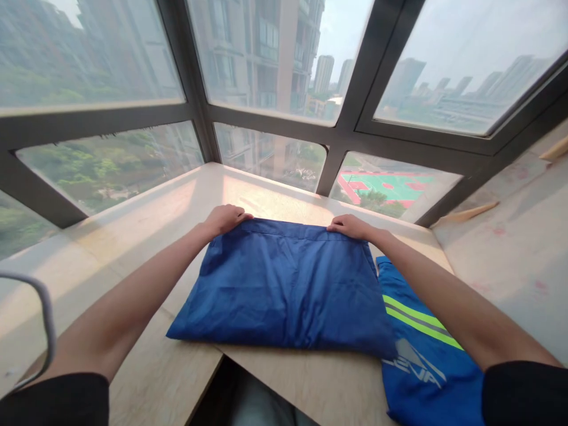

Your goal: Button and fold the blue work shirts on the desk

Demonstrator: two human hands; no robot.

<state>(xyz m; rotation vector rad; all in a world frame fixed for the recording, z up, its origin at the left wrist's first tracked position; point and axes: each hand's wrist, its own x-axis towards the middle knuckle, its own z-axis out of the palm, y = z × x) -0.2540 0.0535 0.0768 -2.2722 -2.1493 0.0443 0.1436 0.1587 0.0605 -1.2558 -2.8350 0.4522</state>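
A folded dark blue garment [288,284] lies spread on the pale ledge, its stitched band along the far edge. Its kind is hard to tell in this fold. My left hand [225,219] pinches the far left corner of the band, thumb pressed over the cloth. At the far right corner, my right hand [350,226] grips the same band with closed fingers. Creases run down the middle of the cloth between the hands. Beside it on the right, partly under my right forearm, lies a brighter blue garment [417,343] with yellow-green and grey stripes and pale lettering.
The wooden ledge [146,384] has a dark gap [248,396] at its near side. Windows with grey frames [270,121] stand behind it. A stained wall [510,254] rises on the right. A grey curved cable or tube [48,313] hangs at the left edge.
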